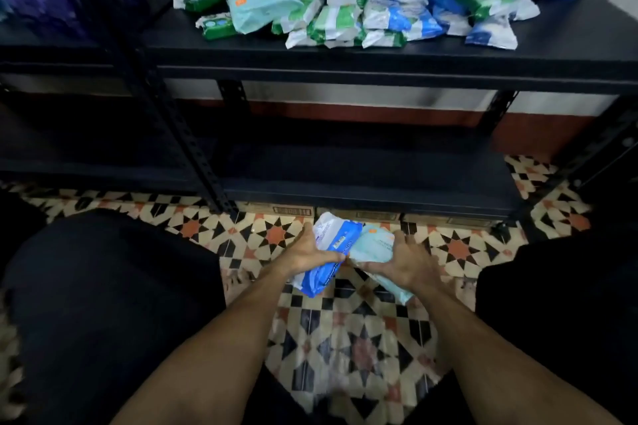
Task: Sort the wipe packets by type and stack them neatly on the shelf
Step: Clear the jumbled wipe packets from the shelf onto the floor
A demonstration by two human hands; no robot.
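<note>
Above the patterned tile floor (345,338), a person's left grip (310,252) curls around a blue-and-white wipe packet (326,235) while the right grip (404,262) clasps a pale teal packet (374,241); the two packets touch. Beyond, a mixed pile of packets (379,3) lies on the black shelf (345,55).

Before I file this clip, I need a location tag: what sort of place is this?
Likely a storeroom or shop stock corner: black metal shelving, an unsorted heap of wipe packets, patterned floor tiles.

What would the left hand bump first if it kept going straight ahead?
The left hand would probably meet the bottom shelf or the cardboard boxes under it; depth is unclear.
</note>
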